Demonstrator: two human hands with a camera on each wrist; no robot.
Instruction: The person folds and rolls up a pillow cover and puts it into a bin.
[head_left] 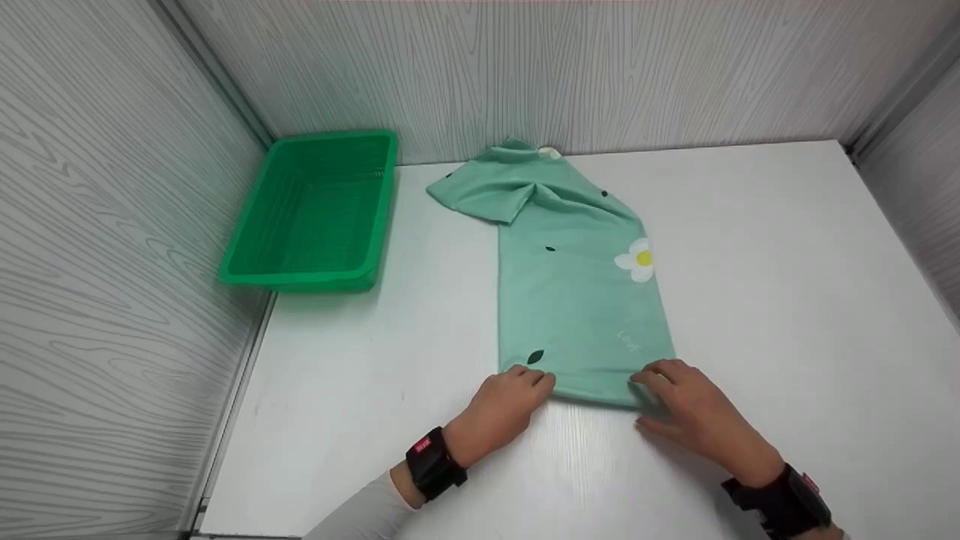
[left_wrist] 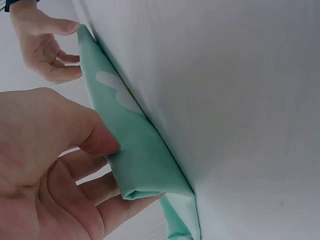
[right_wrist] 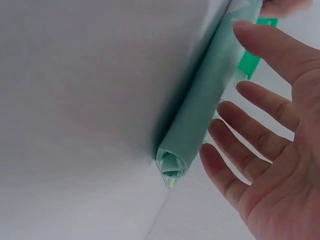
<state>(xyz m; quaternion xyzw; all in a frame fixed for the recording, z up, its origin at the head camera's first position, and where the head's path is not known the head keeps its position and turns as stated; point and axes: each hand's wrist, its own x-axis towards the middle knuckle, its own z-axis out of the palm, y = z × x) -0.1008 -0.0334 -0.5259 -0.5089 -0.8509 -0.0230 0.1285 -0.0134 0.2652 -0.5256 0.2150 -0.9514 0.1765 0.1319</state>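
A mint-green T-shirt [head_left: 577, 292] with a daisy and dark leaf prints lies folded lengthwise on the white table, one sleeve spread toward the upper left. Its near hem is turned over into a flat fold; the right wrist view shows the hollow end of this rolled hem [right_wrist: 200, 105]. My left hand [head_left: 506, 405] pinches the hem's left corner, thumb on top and fingers beneath, as the left wrist view shows. At the right corner, my right hand [head_left: 697, 412] has its thumb and fingers spread apart around the hem, with fingertips close to the cloth.
A green plastic basket [head_left: 300, 279] stands at the table's back left, against the wood-grain side panel [head_left: 112, 225]. Another panel [head_left: 600, 75] rises behind the shirt. White tabletop [head_left: 787, 300] extends to the right of the shirt.
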